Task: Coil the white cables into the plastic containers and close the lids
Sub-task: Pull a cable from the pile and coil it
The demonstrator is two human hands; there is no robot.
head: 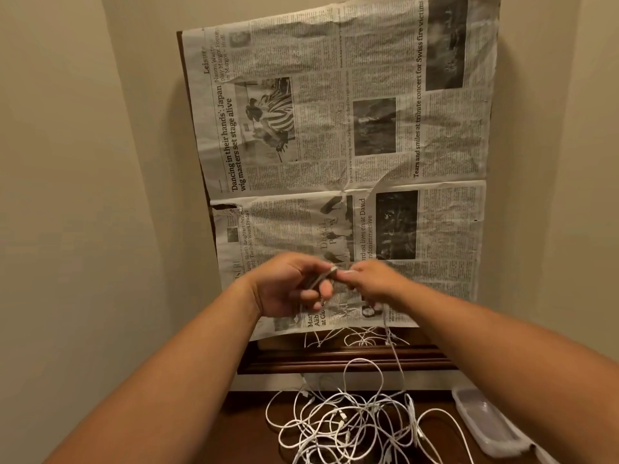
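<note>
cable (331,270), white, pinched between fingers of left hand (294,286) and right hand (375,279), slack trailing below to tangle (351,426) on counter (248,430); light, limp, springy, best gripped near plug. plastic container (485,420) lower right.

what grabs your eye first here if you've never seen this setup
A big crumpled newspaper hung upright fills the upper middle. In front of it, mid-frame, the left hand and right hand hold a white cable between them, blurred. Below lies a tangle of white cables on the dark wooden top, with a clear plastic container at lower right.
</note>
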